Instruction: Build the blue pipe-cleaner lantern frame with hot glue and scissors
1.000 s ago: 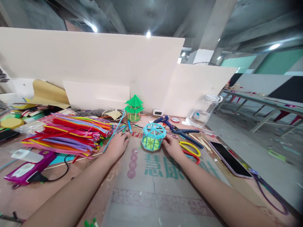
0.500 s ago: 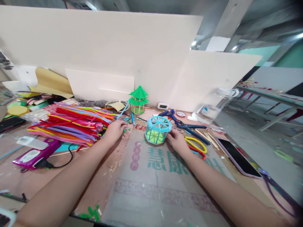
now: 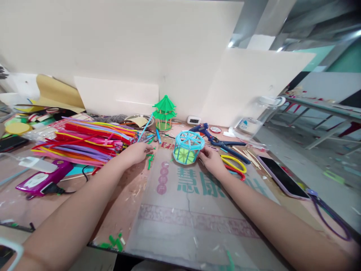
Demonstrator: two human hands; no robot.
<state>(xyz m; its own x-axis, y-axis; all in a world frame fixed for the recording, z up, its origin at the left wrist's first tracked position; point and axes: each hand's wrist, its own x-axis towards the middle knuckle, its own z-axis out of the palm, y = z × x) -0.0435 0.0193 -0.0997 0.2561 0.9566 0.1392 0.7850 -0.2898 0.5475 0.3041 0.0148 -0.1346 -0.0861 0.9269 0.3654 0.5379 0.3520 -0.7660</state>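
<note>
Counter (image 3: 124,203): printed mat (image 3: 197,210) between hands, pipe-cleaner pile (image 3: 87,141) beside left hand (image 3: 138,152), phone (image 3: 282,176) past right hand (image 3: 211,162).

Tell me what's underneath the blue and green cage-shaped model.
The cage-shaped model sits on the printed sheet, near its far edge, with the right hand touching its side. Whatever lies directly under its base is covered.

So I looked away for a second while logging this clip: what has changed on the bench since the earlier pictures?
The left hand has slid from the mat edge toward the pile of coloured sticks, fingertips now by the small green bits. Whether it grips anything is unclear. The right hand stays against the blue octagonal frame, which is tipped much as before. The green pagoda model, glue gun and phone look unmoved.
</note>
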